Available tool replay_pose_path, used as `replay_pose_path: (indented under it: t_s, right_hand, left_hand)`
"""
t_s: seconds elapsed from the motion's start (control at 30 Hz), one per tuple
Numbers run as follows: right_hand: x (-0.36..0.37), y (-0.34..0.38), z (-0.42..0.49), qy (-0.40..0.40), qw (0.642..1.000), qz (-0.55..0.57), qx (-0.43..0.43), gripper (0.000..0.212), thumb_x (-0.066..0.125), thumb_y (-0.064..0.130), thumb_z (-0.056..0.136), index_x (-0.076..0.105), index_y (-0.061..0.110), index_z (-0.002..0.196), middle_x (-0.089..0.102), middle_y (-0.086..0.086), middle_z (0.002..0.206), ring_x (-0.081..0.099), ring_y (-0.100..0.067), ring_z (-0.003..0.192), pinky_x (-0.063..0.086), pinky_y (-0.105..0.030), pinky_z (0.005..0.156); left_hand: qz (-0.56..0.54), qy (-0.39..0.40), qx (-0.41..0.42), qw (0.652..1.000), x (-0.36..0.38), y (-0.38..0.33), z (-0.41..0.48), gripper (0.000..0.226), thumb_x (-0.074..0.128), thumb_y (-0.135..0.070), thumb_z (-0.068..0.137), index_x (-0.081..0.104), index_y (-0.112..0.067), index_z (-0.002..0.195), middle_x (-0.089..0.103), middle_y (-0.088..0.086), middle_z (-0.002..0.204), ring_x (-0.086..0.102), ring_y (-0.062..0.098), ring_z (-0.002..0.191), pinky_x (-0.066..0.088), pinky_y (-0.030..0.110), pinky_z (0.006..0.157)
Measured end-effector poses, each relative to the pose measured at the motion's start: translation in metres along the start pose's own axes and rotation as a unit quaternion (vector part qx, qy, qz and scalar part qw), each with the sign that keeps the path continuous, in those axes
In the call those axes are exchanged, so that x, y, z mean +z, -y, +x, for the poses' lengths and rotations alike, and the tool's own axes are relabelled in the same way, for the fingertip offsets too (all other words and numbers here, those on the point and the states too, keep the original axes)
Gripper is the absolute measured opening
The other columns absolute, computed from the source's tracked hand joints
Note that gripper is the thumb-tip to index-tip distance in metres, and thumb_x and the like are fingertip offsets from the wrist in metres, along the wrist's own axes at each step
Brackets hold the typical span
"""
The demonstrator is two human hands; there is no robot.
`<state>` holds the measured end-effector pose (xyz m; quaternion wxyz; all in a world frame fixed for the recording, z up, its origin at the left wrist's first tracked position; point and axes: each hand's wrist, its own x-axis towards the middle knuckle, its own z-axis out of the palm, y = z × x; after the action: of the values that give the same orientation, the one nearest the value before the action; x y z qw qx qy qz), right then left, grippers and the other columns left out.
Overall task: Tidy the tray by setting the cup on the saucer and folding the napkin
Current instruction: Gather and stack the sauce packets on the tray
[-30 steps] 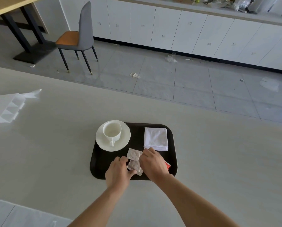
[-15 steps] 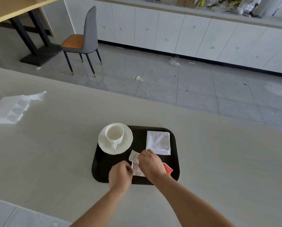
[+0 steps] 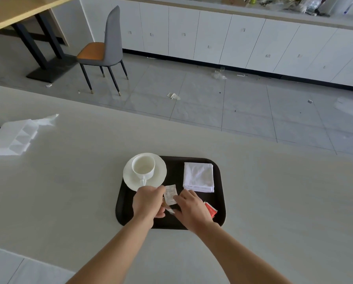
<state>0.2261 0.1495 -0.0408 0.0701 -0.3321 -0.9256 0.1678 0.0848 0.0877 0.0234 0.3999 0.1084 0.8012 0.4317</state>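
At the tray's near edge, my left hand has its fingers curled and pinches the left side of a white sachet, lifting it off the tray. My right hand reaches the sachet's lower corner. I cannot tell whether it pinches or only touches. A red sachet lies on the tray just right of that hand.

In the tray's far left corner the cup already stands upright on the saucer, handle toward me, and the napkin lies folded square in the far right corner. I judge both named steps done, and only the loose sachets are left to straighten. Next, the white one wants setting flat beside the red, clear of the saucer's rim.

Well left of the tray on the counter sits a white foam insert, and far beyond the tray stands a chair. Neither is in the way.
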Motion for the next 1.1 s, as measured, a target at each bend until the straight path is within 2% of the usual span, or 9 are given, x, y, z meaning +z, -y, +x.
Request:
replay_pose_path:
  t_s: [0.1, 0.2, 0.3, 0.43, 0.67, 0.73, 0.8, 0.97, 1.1]
  right_hand:
    - [0.000, -0.001, -0.004, 0.015, 1.000, -0.006, -0.005, 0.026, 0.059, 0.035, 0.095, 0.066, 0.018, 0.113, 0.058, -0.003, 0.110, 0.051, -0.021, 0.104, 0.052, -0.035, 0.085]
    - [0.000, -0.006, -0.003, 0.009, 1.000, -0.006, -0.005, 0.024, 0.056, 0.030, 0.098, 0.066, 0.020, 0.116, 0.058, -0.001, 0.114, 0.050, -0.017, 0.103, 0.050, -0.030, 0.087]
    - [0.001, -0.008, 0.001, 0.002, 1.000, 0.002, -0.006, 0.022, 0.059, 0.022, 0.096, 0.065, 0.020, 0.118, 0.058, -0.001, 0.114, 0.053, -0.018, 0.103, 0.051, -0.029, 0.085]
    - [0.003, -0.007, 0.007, 0.020, 1.000, 0.002, -0.014, 0.021, 0.062, 0.020, 0.094, 0.067, 0.021, 0.114, 0.057, 0.001, 0.109, 0.053, -0.016, 0.098, 0.050, -0.027, 0.079]
    - [-0.003, -0.019, 0.002, 0.004, 0.998, 0.007, -0.060, 0.009, 0.056, 0.009, 0.095, 0.065, 0.011, 0.095, 0.059, -0.002, 0.105, 0.054, -0.018, 0.091, 0.054, -0.032, 0.073]
    - [-0.008, -0.021, -0.009, -0.001, 0.999, 0.047, -0.009, 0.011, 0.051, 0.011, 0.098, 0.061, 0.014, 0.097, 0.060, 0.000, 0.105, 0.057, -0.017, 0.090, 0.052, -0.030, 0.073]
    - [-0.014, -0.023, -0.023, -0.013, 0.985, 0.127, 0.114, 0.014, 0.046, 0.019, 0.100, 0.055, 0.025, 0.090, 0.063, 0.006, 0.091, 0.059, -0.014, 0.078, 0.050, -0.028, 0.064]
    - [-0.031, -0.022, -0.021, -0.007, 0.904, 0.323, 0.279, 0.016, 0.053, 0.019, 0.098, 0.061, 0.023, 0.085, 0.070, 0.002, 0.077, 0.068, -0.016, 0.063, 0.057, -0.030, 0.054]
    - [-0.025, -0.015, -0.009, 0.027, 0.956, 0.196, 0.219, 0.012, 0.062, 0.022, 0.095, 0.073, 0.019, 0.100, 0.073, 0.000, 0.093, 0.067, -0.013, 0.075, 0.058, -0.027, 0.067]
  left_hand:
    - [-0.058, 0.033, -0.024, 0.997, 0.008, 0.005, 0.002, 0.013, 0.057, -0.023, 0.087, 0.069, -0.018, 0.086, 0.073, 0.011, 0.075, 0.066, 0.021, 0.054, 0.058, 0.034, 0.050]
    - [0.099, -0.037, 0.088, 0.991, -0.010, 0.034, 0.008, 0.013, 0.057, -0.024, 0.086, 0.067, -0.028, 0.078, 0.069, -0.004, 0.070, 0.065, 0.014, 0.061, 0.057, 0.035, 0.055]
    - [0.322, -0.038, 0.213, 0.922, -0.020, 0.064, 0.009, 0.026, 0.065, -0.028, 0.085, 0.065, -0.028, 0.111, 0.060, -0.008, 0.092, 0.060, 0.010, 0.082, 0.045, 0.026, 0.062]
    - [0.445, 0.004, 0.313, 0.839, -0.009, 0.072, 0.006, 0.053, 0.066, -0.047, 0.084, 0.050, -0.037, 0.133, 0.047, -0.006, 0.096, 0.055, 0.012, 0.082, 0.047, 0.025, 0.057]
    - [0.495, -0.018, 0.451, 0.742, 0.003, 0.064, 0.015, 0.030, 0.075, -0.025, 0.076, 0.067, -0.021, 0.105, 0.060, 0.000, 0.101, 0.061, 0.019, 0.094, 0.054, 0.030, 0.065]
    - [0.501, -0.012, 0.510, 0.699, -0.003, 0.066, 0.019, 0.022, 0.078, -0.017, 0.073, 0.071, -0.016, 0.094, 0.068, 0.003, 0.107, 0.065, 0.025, 0.108, 0.056, 0.034, 0.071]
    - [0.504, -0.002, 0.542, 0.672, -0.011, 0.071, 0.020, 0.011, 0.078, -0.017, 0.075, 0.072, -0.016, 0.084, 0.073, 0.002, 0.102, 0.068, 0.024, 0.107, 0.055, 0.034, 0.069]
    - [0.503, -0.021, 0.535, 0.678, -0.024, 0.075, 0.017, 0.015, 0.075, -0.027, 0.079, 0.067, -0.016, 0.073, 0.066, -0.002, 0.069, 0.059, 0.017, 0.064, 0.047, 0.032, 0.056]
    - [0.484, 0.009, 0.488, 0.726, -0.022, 0.071, 0.013, 0.023, 0.076, -0.038, 0.073, 0.064, -0.019, 0.077, 0.058, -0.004, 0.076, 0.055, 0.015, 0.068, 0.044, 0.028, 0.056]
